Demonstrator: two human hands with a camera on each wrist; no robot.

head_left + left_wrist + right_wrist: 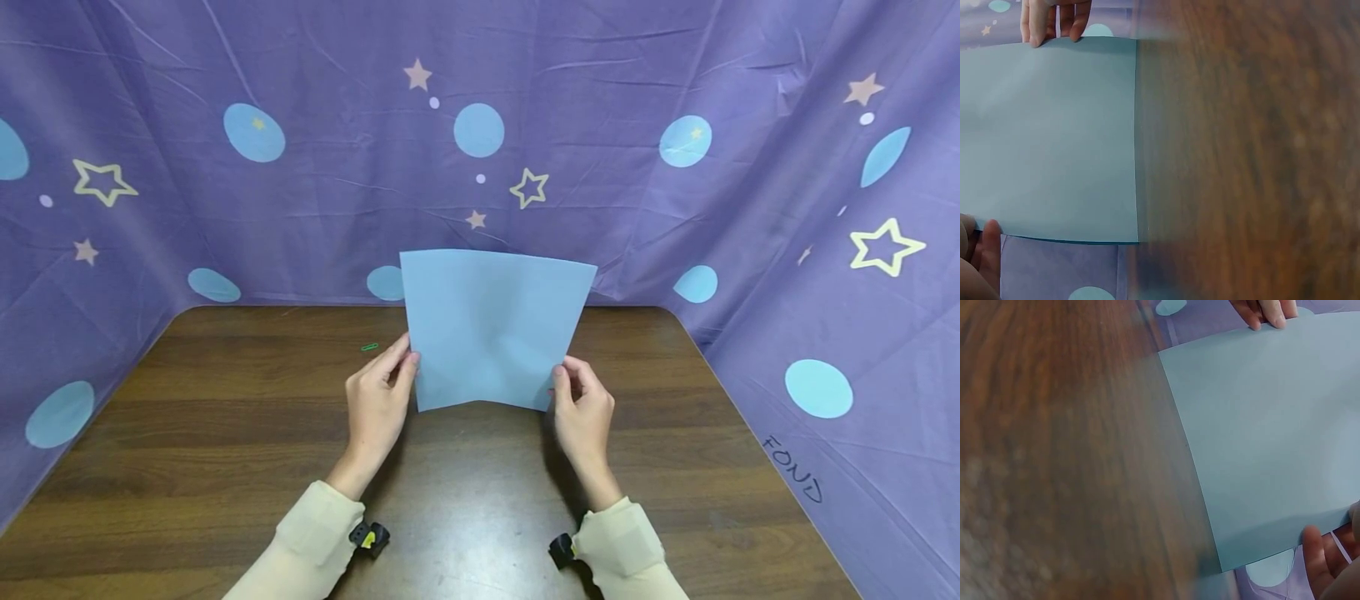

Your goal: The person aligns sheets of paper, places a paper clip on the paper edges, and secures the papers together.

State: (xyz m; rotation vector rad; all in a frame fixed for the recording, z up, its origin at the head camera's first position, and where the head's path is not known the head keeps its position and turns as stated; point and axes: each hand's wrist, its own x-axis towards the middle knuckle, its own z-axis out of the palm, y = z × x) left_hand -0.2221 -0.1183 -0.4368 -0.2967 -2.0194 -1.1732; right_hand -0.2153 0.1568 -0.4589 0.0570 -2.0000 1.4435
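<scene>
"Purple curtain (600, 192) round the table (480, 467), rt?"
"Yep, back & sides. Blue sheet (495, 325) held up mid-table, slightly bowed."
"Hands?"
"Both over table: my L hand (378, 408) pinches its L edge, my R hand (587, 408) its R edge. Green paper clip (370, 347) on table, twd far edge, L of ctr."

Left wrist view: tabletop (1254, 150) blurred, paper (1050, 140) cut off.

Lighting observed from where I stand: bright, fairly even, apparently from above. Glare recorded on the near middle of the tabletop (480, 542). Soft shadows lie on the inner sides of the left hand (377, 408) and right hand (585, 417). Blue sheet (487, 333): faint darker patch at centre. Wrist views: dimmer, wood heavily blurred, sheet edges reasonably crisp.
</scene>
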